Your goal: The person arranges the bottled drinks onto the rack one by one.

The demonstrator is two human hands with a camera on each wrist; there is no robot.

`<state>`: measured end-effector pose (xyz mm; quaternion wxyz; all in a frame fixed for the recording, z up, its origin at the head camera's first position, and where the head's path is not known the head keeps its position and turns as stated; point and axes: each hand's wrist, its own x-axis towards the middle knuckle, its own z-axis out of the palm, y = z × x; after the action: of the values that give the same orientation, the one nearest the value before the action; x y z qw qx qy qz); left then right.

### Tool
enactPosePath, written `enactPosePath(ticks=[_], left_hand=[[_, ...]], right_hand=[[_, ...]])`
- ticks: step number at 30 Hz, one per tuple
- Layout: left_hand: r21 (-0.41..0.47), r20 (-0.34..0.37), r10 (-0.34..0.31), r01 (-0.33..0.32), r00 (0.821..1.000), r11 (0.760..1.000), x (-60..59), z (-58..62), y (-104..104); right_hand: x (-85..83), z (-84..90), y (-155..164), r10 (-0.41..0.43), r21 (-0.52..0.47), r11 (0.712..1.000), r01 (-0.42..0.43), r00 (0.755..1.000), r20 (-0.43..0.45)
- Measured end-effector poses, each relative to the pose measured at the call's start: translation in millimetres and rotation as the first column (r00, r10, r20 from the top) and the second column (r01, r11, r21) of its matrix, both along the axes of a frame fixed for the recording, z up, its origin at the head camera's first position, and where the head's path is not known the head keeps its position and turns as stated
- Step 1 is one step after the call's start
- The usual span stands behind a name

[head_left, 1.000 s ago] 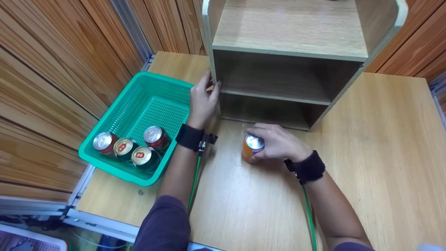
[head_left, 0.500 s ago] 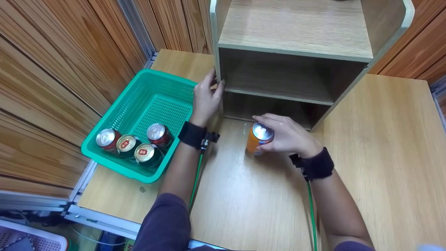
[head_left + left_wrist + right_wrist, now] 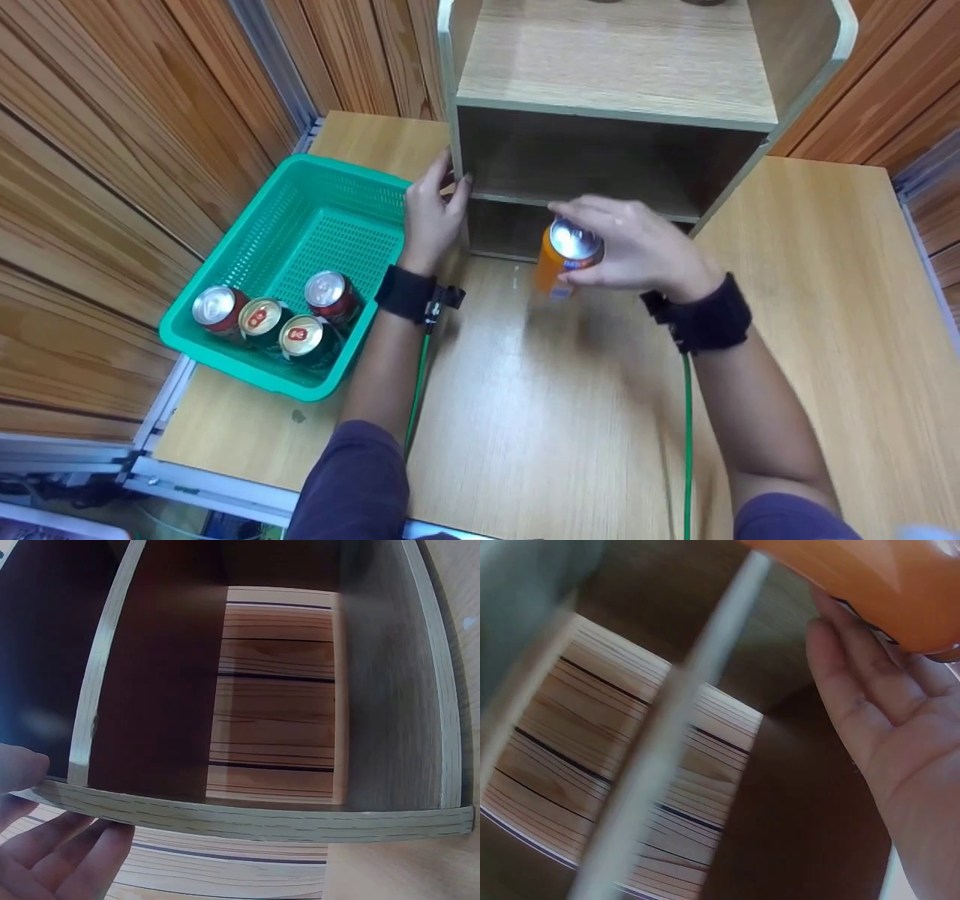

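An orange soda can [image 3: 555, 262] with a silver top is gripped by my right hand [image 3: 637, 244], thumb on the near side and fingers round the far side. It is held up off the table, in front of the wooden shelf unit [image 3: 615, 64]. In the right wrist view the orange can [image 3: 885, 585] fills the upper right beside the fingers. My left hand [image 3: 435, 214] pinches the front edge of the unit's left side panel. The left wrist view has the thumb inside the panel [image 3: 262, 823] and the fingers [image 3: 105, 855] outside it.
A green basket [image 3: 247, 375] stands left on the table, with several cans [image 3: 304, 336] upright at its near end. The shelf unit has a middle board [image 3: 510, 199] between two compartments. Green cables [image 3: 688, 450] trail from both wrist straps. Wooden panels line the back and left.
My right hand has raised the orange can from the table and carried it forward, toward the shelf unit. The left hand keeps its hold on the side panel.
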<state>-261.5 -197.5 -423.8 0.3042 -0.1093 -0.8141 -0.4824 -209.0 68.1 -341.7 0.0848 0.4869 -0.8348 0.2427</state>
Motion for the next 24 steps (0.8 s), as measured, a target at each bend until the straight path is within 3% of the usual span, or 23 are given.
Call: enactPosePath(ticks=[7,14,18,21,24], left_hand=[[-0.029,-0.025,0.020,-0.020,0.999,0.999,2.1,3.3,2.0],[-0.018,-0.039,0.006,-0.006,0.999,1.000,2.6,1.7,6.9],[-0.023,-0.044,-0.008,0.007,0.999,1.000,5.1,-0.3,10.9],[-0.016,-0.038,-0.011,0.011,0.999,1.000,6.6,0.0,13.5],[-0.004,-0.034,-0.001,0.001,0.999,1.000,8.3,0.9,15.3]], right_hand=[[-6.3,61.6,1.7,0.067,0.004,0.998,-0.067,0.995,-0.072],[-5.2,124.2,1.2,0.075,-0.001,0.997,-0.076,0.992,-0.101],[-2.8,157.8,-1.5,0.128,-0.017,0.991,-0.133,0.977,-0.172],[-4.3,178.3,-2.0,0.083,0.006,0.996,-0.084,0.973,-0.215],[-17.8,191.1,-2.1,-0.017,0.011,1.000,0.020,0.983,-0.185]])
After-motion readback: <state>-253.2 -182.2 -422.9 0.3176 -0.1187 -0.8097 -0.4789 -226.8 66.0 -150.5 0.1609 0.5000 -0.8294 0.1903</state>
